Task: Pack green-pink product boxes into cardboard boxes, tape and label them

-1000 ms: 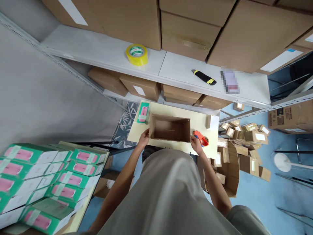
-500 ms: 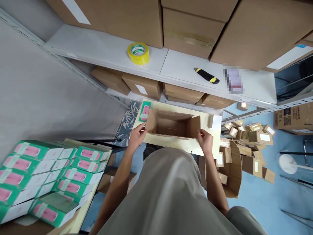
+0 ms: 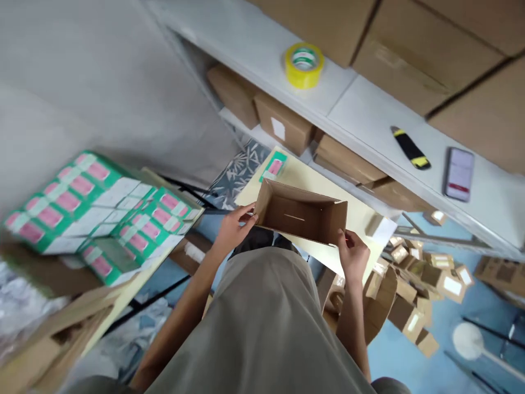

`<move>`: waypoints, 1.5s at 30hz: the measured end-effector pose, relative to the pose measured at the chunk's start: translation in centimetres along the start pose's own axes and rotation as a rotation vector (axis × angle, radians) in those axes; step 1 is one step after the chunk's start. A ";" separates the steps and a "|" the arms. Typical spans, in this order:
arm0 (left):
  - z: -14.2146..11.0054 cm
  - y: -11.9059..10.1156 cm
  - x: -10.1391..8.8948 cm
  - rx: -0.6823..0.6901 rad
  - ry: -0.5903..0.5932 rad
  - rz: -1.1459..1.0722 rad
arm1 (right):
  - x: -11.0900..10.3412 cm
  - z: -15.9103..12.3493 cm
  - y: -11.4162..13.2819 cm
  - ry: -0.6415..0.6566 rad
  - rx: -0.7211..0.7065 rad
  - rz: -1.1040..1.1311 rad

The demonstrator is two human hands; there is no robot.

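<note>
An open cardboard box (image 3: 301,213) is held between my two hands, its inside facing up and showing nothing in it. My left hand (image 3: 238,227) pinches the box's left end, thumb and fingers at the edge. At the right end, my right hand (image 3: 353,251) grips the wall near its lower corner. Behind the box, a green box with a pink picture (image 3: 274,165) lies on the pale yellow table (image 3: 256,189). A small white box (image 3: 381,229) stands at the table's right end.
Stacked green-and-pink boxes (image 3: 82,191) fill a side table at left. On the grey shelf (image 3: 262,41) ahead lie yellow tape (image 3: 304,65), a utility knife (image 3: 410,148) and a phone (image 3: 458,173). Several small cartons (image 3: 414,323) are heaped on the blue floor at right.
The view has turned left, bringing more of the side table into sight. The box is now tilted in my hands, its side flaps no longer standing out. Both hands still hold it.
</note>
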State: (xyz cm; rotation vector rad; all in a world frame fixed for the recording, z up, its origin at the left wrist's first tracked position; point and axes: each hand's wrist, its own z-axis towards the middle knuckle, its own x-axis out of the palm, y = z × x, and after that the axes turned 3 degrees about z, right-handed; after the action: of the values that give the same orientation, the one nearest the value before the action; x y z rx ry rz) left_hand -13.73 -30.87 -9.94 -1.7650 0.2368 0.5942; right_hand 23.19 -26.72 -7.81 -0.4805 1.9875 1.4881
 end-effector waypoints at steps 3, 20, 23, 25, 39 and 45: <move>-4.9 0.0 -3.7 -0.160 -0.165 0.020 | 2.2 1.1 2.4 0.165 -0.016 0.023; -24.3 11.5 -21.3 -0.386 -1.261 -0.160 | 25.4 -10.7 26.2 0.836 -0.623 0.122; -24.9 14.2 -24.4 -0.365 -1.259 -0.207 | 30.4 -12.9 29.6 0.819 -0.687 0.095; -25.2 15.7 -26.1 -0.369 -1.227 -0.242 | 33.4 -14.2 31.0 0.804 -0.719 0.058; -30.3 27.5 -37.9 -0.854 -0.997 0.196 | 39.1 -17.6 33.6 0.575 -0.946 -0.266; -33.1 28.5 -39.9 -0.776 -1.021 0.234 | 37.2 -17.3 34.4 0.685 -0.810 -0.233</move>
State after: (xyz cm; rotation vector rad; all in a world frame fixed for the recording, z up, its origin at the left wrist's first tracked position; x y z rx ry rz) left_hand -51.71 -76.19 -8.10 -1.8953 -0.5812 1.8414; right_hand -30.02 -30.18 -3.76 -1.6816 1.5754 2.1168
